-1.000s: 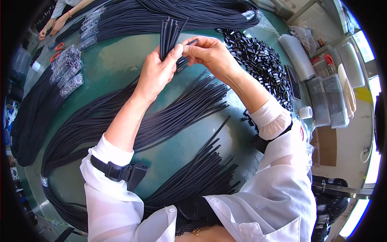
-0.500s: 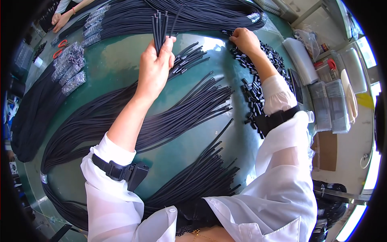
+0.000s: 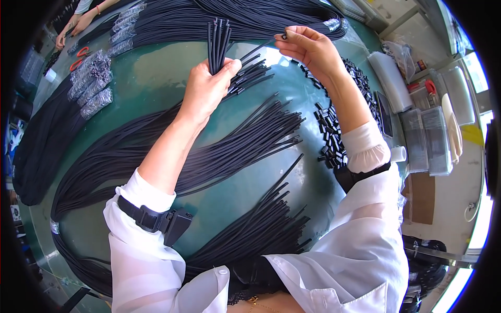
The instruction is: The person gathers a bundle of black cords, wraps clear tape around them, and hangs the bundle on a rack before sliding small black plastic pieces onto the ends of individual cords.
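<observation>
My left hand (image 3: 209, 86) grips a small bunch of black cords (image 3: 217, 44), their ends sticking up above my fist. My right hand (image 3: 308, 47) pinches a small black tip piece (image 3: 283, 36) at the end of a single cord that runs down toward my left hand. Below both hands, long black cords (image 3: 229, 151) fan out over the green table (image 3: 156, 73). A heap of small black tubular pieces (image 3: 331, 133) lies under my right forearm.
More black cord bundles (image 3: 250, 15) lie along the table's far edge, some wrapped in clear plastic (image 3: 91, 88). Clear plastic boxes (image 3: 428, 138) and a white roll (image 3: 389, 81) stand at the right. Another person's hands (image 3: 78, 18) work at the far left, near red scissors (image 3: 79, 55).
My right hand went out to the heap of black pieces and has come back up with one pinched at a cord's end. My left hand kept the bunch and shifted slightly.
</observation>
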A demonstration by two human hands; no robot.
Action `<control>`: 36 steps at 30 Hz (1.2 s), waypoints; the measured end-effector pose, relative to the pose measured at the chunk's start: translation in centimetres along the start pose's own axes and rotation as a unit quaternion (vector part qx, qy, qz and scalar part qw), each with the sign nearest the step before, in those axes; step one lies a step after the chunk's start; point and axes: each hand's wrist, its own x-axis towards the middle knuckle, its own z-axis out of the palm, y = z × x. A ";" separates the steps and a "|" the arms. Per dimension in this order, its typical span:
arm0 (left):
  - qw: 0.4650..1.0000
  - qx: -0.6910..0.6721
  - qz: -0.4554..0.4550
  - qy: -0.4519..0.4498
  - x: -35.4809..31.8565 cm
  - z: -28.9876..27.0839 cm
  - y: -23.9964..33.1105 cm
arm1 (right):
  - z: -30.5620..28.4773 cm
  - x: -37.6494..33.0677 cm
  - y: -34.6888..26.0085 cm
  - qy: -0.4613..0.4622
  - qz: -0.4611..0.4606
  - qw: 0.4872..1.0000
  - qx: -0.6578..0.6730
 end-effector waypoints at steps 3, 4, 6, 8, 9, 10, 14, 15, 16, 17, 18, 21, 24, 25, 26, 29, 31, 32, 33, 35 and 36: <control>1.000 0.011 0.006 0.005 0.0 0.2 0.0 | 0.6 -0.9 -0.3 -0.041 0.017 0.997 0.056; 1.000 0.015 0.005 0.006 0.0 0.2 0.0 | 0.7 -1.0 -0.3 -0.053 0.022 0.996 0.071; 1.000 0.021 0.003 0.006 0.0 0.2 0.0 | 1.0 -1.2 -0.3 -0.075 0.033 0.992 0.100; 1.000 0.026 0.009 0.008 0.0 0.1 -0.1 | 1.2 -1.4 -0.4 -0.069 0.028 0.994 0.085; 0.999 0.032 0.014 0.008 0.0 0.2 -0.1 | 1.3 -1.5 -0.4 -0.062 0.022 0.995 0.071; 0.999 0.037 0.018 0.009 0.0 0.2 -0.2 | 1.4 -1.6 -0.5 -0.055 0.017 0.997 0.057; 0.997 0.061 0.045 -0.009 0.1 0.2 -0.6 | 2.1 -2.3 -0.3 -0.070 -0.059 0.989 -0.114; 0.997 0.061 0.045 -0.012 0.1 0.3 -0.6 | 2.2 -2.3 -0.1 -0.067 -0.059 0.989 -0.114; 0.997 0.056 0.048 -0.026 -0.1 0.4 -0.6 | 2.2 -2.3 0.1 -0.081 -0.046 0.993 -0.078; 0.997 0.052 0.050 -0.040 -0.2 0.5 -0.6 | 2.2 -2.3 0.3 -0.095 -0.032 0.994 -0.042; 0.996 0.047 0.053 -0.053 -0.3 0.5 -0.5 | 2.4 -2.4 0.4 -0.109 -0.019 0.994 -0.005; 0.996 0.039 0.030 -0.079 -0.3 0.3 -0.4 | 3.5 -3.2 0.2 -0.117 0.023 0.992 0.035; 0.996 0.024 0.010 -0.090 -0.4 0.3 -0.1 | 4.3 -3.8 0.1 -0.134 0.031 0.991 0.000; 0.996 0.013 0.001 -0.090 -0.4 0.3 0.0 | 4.5 -3.9 0.1 -0.144 0.017 0.988 -0.056; 0.996 0.001 -0.007 -0.089 -0.4 0.3 0.0 | 4.5 -4.0 0.0 -0.154 0.003 0.982 -0.113; 0.995 0.040 0.013 -0.088 -0.1 0.0 -0.3 | 4.5 -4.4 0.0 -0.157 0.017 0.984 -0.078; 0.995 0.060 0.023 -0.082 0.3 -0.5 -0.5 | 3.9 -4.0 0.0 -0.163 0.024 0.985 -0.060; 0.988 0.131 0.080 -0.025 0.6 -1.0 -0.6 | 2.9 -3.2 0.0 -0.132 0.011 0.988 -0.083; 0.970 0.199 0.135 0.028 0.9 -1.3 -0.8 | 1.6 -2.4 0.0 -0.098 0.000 0.989 -0.108; 0.943 0.260 0.190 0.079 1.4 -1.0 -0.8 | -1.1 -0.7 0.1 -0.053 -0.028 0.976 -0.207; 0.952 0.206 0.206 0.088 1.6 -0.7 -0.5 | -2.5 0.0 0.3 -0.008 -0.056 0.952 -0.300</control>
